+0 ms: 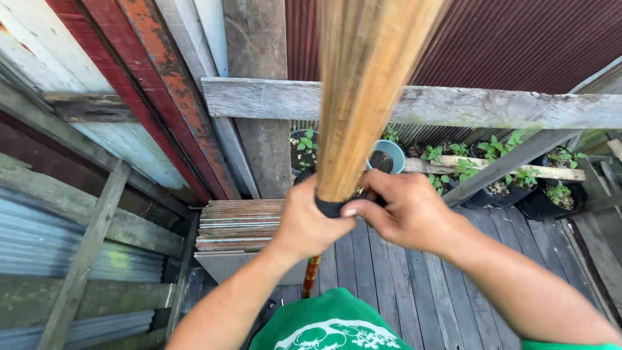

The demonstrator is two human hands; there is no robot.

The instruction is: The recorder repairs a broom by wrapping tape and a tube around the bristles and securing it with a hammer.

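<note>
broom (363,97): light, stiff springy bristles | grip: black binding (330,207) | left hand (308,223) fingers wrapped round it | right hand (405,210) fingers pinching binding

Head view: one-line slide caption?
Both hands, left and right, grip an upright broom at its black binding.

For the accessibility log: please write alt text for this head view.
Both hands, left hand and right hand, grip the black binding of a straw broom held upright, bristles up. Beyond them are a weathered wooden rail, potted seedlings and plank decking.
</note>
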